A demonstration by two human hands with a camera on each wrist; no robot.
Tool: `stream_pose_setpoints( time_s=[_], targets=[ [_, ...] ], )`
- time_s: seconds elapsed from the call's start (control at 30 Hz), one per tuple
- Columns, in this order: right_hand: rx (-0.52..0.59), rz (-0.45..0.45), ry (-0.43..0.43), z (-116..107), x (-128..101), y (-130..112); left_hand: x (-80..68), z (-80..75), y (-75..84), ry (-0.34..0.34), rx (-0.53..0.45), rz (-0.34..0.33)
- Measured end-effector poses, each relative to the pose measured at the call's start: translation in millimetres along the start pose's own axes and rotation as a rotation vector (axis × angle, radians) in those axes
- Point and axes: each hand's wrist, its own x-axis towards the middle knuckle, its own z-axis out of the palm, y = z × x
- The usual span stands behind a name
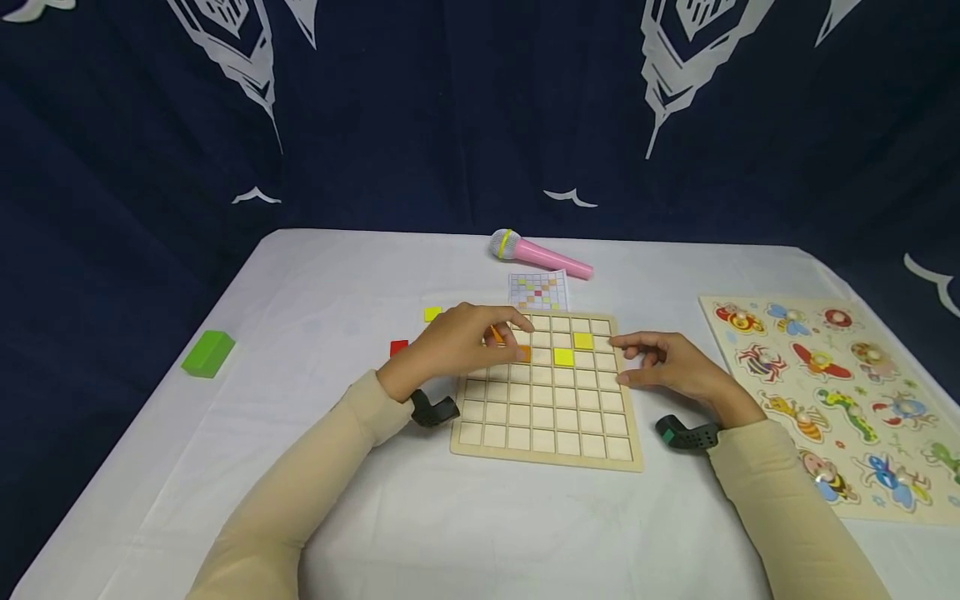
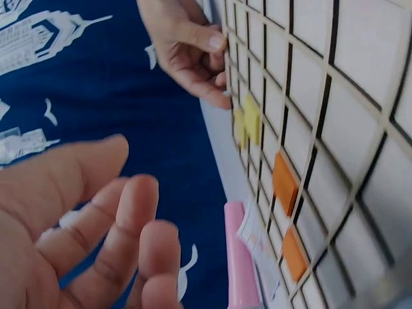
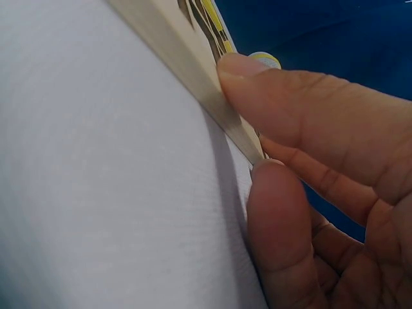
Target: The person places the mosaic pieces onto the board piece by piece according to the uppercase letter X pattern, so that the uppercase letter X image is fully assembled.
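Observation:
My left hand [image 1: 468, 340] is over the far left part of a wooden grid board [image 1: 543, 462], fingers loosely bent and apart. In the left wrist view nothing lies between its fingertips. Near it two orange tiles [image 2: 285, 185] sit in the grid, partly covered by the hand in the head view. Two yellow tiles, one at the back [image 1: 582, 341] and one diagonally nearer [image 1: 563, 357], are in cells to the right. At the board's right edge, my right hand [image 1: 667, 367] touches the rim with thumb and forefinger spaced along it.
A printed colour-grid card [image 1: 537, 290] lies behind the board, with a pink microphone [image 1: 551, 254] beyond. Loose yellow [image 1: 432, 314] and red [image 1: 399, 347] pieces lie left of the board. A green block [image 1: 208, 354] stands far left; an insect puzzle board [image 1: 806, 312] lies right.

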Motion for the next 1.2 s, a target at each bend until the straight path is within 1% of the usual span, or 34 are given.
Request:
stream_pose_setpoints(
  time_s=[0.13,0.27,0.43,0.57,0.67,0.77,0.83,0.97,1.07,1.2],
  targets=[
    [-0.004,0.003,0.001,0,0,0,-11.7,-11.2,-8.5,-0.011,-0.112,0.049],
    [-0.005,0.002,-0.002,0,0,-1,-22.0,-22.0,-21.2,-0.002,-0.202,0.074],
    [-0.005,0.002,-0.004,-1,0,-1,-30.7,-36.0,-35.9,-0.032,-0.275,0.069],
    [-0.014,-0.004,-0.001,-2,0,-1,-34.2,-48.5,-47.3,-0.069,-0.328,0.003],
    [-0.009,-0.002,-0.002,-2,-1,-2,-38.6,-57.6,-59.7,-0.092,-0.373,-0.087],
    [-0.002,0.004,-0.002,-1,-2,-4,-44.0,-65.5,-74.4,-0.104,-0.392,-0.18],
    [-0.001,0.005,0.0,-1,-2,-4,-47.3,-69.4,-85.8,-0.103,-0.398,-0.226],
    [-0.011,0.0,0.003,-2,-2,-4,-52.8,-73.7,-108.0,-0.085,-0.38,-0.307],
    [-0.014,0.002,0.0,-2,-3,-4,-55.5,-73.5,-121.3,-0.069,-0.358,-0.367],
    [-0.018,0.003,-0.003,-2,-2,-3,-58.1,-71.5,-133.3,-0.075,-0.342,-0.405]
  ],
)
